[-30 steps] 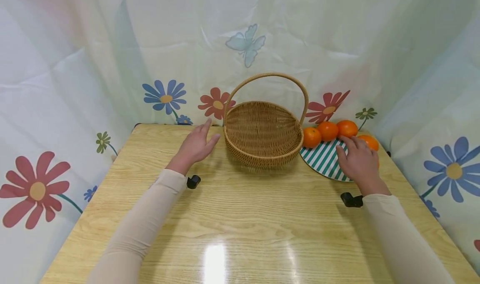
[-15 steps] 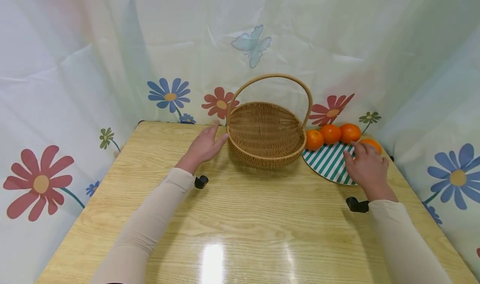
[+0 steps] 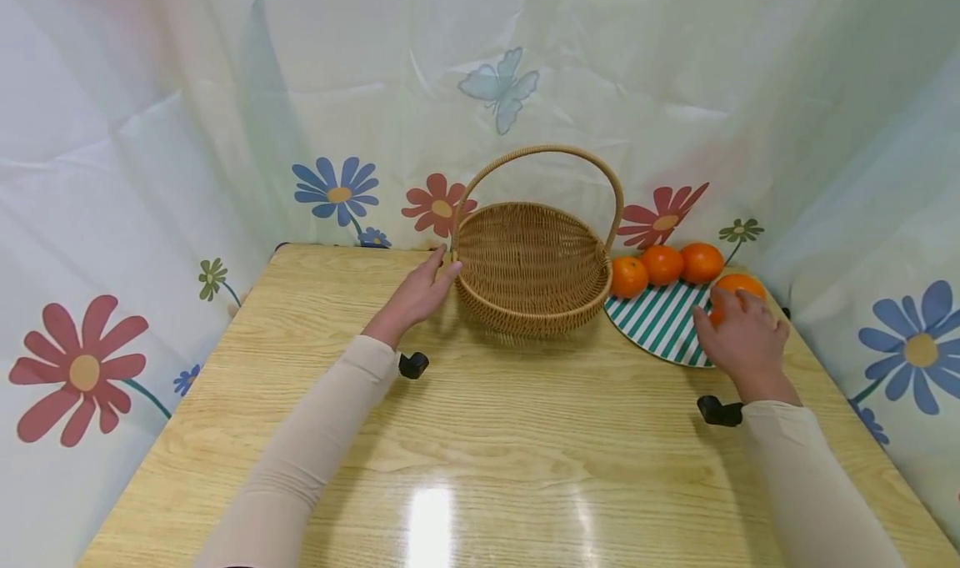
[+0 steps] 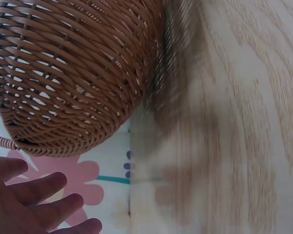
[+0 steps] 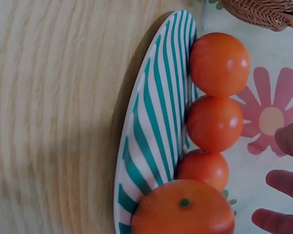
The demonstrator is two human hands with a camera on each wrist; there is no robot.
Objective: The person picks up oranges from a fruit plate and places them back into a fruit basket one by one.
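Observation:
A brown wicker basket [image 3: 528,259] with a tall arched handle stands at the back middle of the table. My left hand [image 3: 417,297] is at the basket's left end with its fingers extended, thumb tip right at the rim in the head view; in the left wrist view the fingers [image 4: 53,212] show below the woven side. To the right, several oranges [image 5: 219,63] sit along a round plate [image 3: 652,326] with green and white stripes. My right hand [image 3: 746,334] hovers over the plate's right side, fingers spread and slightly bent, partly covering the nearest orange [image 5: 185,209]. Nothing is in either hand.
The wooden table [image 3: 480,434] reaches up to a flower-printed curtain [image 3: 360,67] at the back and sides. Black camera mounts [image 3: 720,411] stick out at both wrists. The plate's left edge lies close to the basket's right end.
My left hand has moved right, closer to the basket's left end. The right hand has shifted slightly right over the plate, uncovering more of the right-hand orange. Basket and oranges stay in place.

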